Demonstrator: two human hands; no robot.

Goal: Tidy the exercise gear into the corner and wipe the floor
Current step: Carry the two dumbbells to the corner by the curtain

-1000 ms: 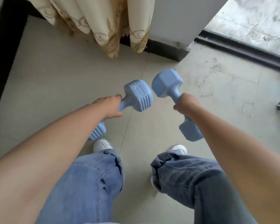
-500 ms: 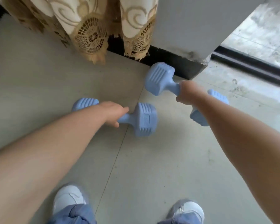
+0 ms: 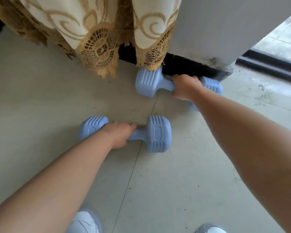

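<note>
Two light blue dumbbells are down on the pale tiled floor. My left hand [image 3: 118,133] grips the handle of the nearer dumbbell [image 3: 158,133], which lies crosswise in the middle of the floor. My right hand [image 3: 185,86] grips the handle of the far dumbbell [image 3: 146,82], which lies along the black skirting board [image 3: 191,68] at the foot of the white wall. One end of the far dumbbell sits just under the curtain hem; its other end is partly hidden by my forearm.
A cream and gold lace curtain [image 3: 97,36] hangs to the floor at the back. The white wall [image 3: 222,26] ends at a corner, with a dark door track [image 3: 272,66] to the right. Dust specks dot the floor [image 3: 40,101]. My two shoes show at the bottom edge.
Both hands have gone lower and forward with the dumbbells. The right one has moved from mid-air to the skirting board; the left one now lies on the floor. My view has dropped closer.
</note>
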